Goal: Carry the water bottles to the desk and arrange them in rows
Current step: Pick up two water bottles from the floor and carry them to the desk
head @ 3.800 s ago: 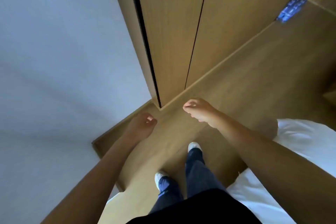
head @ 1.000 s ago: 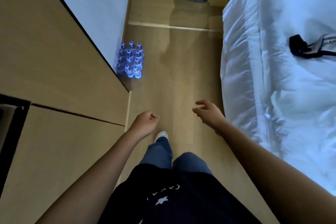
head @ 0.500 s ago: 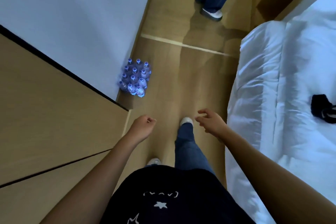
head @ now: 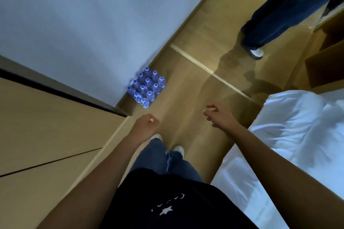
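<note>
Water bottles [head: 146, 87] clustered upright on floor [head: 188, 87] against wall [head: 93, 24]; left hand [head: 147, 126] fisted, right hand [head: 219, 117] fingers loosely spread, both empty; bed [head: 297, 126] rightward.

I'm looking down into what reads as a hotel room or bedroom. A bed [head: 297, 132] with rumpled white linen fills the right side of the frame. Pale wood-look flooring [head: 195, 83] runs up the middle, and flat-fronted wooden wardrobe panels [head: 46, 126] with dark seams take up the lower left. A plain white wall [head: 83, 24] covers the upper left. At its foot, a block of water bottles [head: 146, 87] stands on the floor, more like stocked supplies than household clutter.
</note>
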Demonstrator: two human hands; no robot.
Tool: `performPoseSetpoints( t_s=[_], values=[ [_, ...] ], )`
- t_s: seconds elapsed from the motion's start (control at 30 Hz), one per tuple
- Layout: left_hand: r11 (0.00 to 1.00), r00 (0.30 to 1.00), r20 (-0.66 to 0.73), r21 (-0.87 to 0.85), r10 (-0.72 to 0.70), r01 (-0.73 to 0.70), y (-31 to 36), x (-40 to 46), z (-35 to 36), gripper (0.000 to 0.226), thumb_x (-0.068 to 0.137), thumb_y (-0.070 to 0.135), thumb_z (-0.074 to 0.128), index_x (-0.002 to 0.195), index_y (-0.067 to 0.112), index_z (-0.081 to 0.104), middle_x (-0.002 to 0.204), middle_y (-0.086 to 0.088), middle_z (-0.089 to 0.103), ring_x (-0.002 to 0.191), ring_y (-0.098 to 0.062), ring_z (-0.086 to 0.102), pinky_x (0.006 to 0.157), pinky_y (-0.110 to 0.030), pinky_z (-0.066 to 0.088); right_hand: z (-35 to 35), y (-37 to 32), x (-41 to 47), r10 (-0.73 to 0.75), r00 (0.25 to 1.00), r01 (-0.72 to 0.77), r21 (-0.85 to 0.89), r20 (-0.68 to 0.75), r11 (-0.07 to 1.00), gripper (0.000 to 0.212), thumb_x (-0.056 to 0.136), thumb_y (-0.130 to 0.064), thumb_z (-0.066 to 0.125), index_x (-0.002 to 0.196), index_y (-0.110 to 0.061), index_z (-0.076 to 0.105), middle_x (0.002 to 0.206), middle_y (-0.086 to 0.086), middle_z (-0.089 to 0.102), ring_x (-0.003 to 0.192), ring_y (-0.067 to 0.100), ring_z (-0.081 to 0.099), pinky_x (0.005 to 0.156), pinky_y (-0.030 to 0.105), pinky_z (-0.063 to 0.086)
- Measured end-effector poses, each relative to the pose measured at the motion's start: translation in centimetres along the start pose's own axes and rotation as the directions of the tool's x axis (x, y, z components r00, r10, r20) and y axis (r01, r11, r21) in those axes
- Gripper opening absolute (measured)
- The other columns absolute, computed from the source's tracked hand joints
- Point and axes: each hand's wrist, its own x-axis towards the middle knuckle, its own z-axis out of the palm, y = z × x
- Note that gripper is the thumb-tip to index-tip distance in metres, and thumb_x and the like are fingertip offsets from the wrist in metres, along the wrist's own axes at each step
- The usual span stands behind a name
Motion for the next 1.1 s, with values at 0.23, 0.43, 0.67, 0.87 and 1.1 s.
performPoseSetpoints(
  t_s=[0.23,0.43,0.67,0.87,1.1],
  values=[
    [0.985,0.992,-0.093,-0.157,-0.089,0.074,1.8,5.6,-2.1,0.018,0.095,0.013,0.052,0.086,0.001,0.061,0.086,-0.016,0.057,0.080,-0.022,0.053,0.076,-0.035,0.043,0.5,-8.1,7.1,-0.080,0.989,0.094,-0.110,0.121,0.990,0.034,0.097,-0.025,0.060,0.129,-0.014,0.056,0.115,0.009,0.060,0.102,0.021,0.059,0.092,0.037,0.048],
    [0.966,0.977,-0.138,-0.226,-0.162,0.128,3.9,11.1,-4.1,0.018,0.095,0.013,0.051,0.085,0.002,0.059,0.084,-0.018,0.056,0.078,-0.024,0.053,0.071,-0.035,0.041,0.7,-14.7,13.4,-0.131,0.970,0.173,-0.204,0.203,0.963,0.033,0.097,-0.023,0.059,0.127,-0.008,0.057,0.113,0.011,0.061,0.108,0.028,0.060,0.093,0.037,0.048],
    [0.948,0.935,-0.252,-0.259,-0.249,0.183,6.0,15.6,-6.4,0.029,0.097,0.019,0.049,0.096,-0.006,0.062,0.097,-0.025,0.066,0.079,-0.025,0.057,0.068,-0.031,0.041,1.2,-19.5,20.0,-0.146,0.940,0.235,-0.277,0.307,0.932,0.036,0.096,-0.026,0.061,0.131,-0.015,0.057,0.127,0.010,0.063,0.117,0.024,0.061,0.104,0.043,0.048],
    [0.913,0.911,-0.285,-0.364,-0.297,0.184,7.1,18.8,-4.9,0.019,0.095,0.016,0.050,0.085,0.003,0.059,0.079,-0.016,0.056,0.069,-0.021,0.050,0.054,-0.025,0.035,1.6,-21.0,25.0,-0.164,0.907,0.307,-0.342,0.387,0.888,0.034,0.095,-0.032,0.060,0.127,-0.022,0.059,0.125,0.006,0.065,0.116,0.022,0.061,0.103,0.046,0.049],
    [0.835,0.840,-0.307,-0.480,-0.448,0.270,5.9,23.0,1.4,0.016,0.095,0.022,0.053,0.100,0.010,0.063,0.087,-0.002,0.060,0.075,-0.016,0.054,0.063,-0.026,0.040,1.7,-19.6,31.8,-0.208,0.864,0.394,-0.358,0.458,0.847,0.028,0.096,-0.025,0.058,0.124,-0.020,0.061,0.125,0.007,0.064,0.115,0.023,0.061,0.103,0.046,0.049]
  ],
)
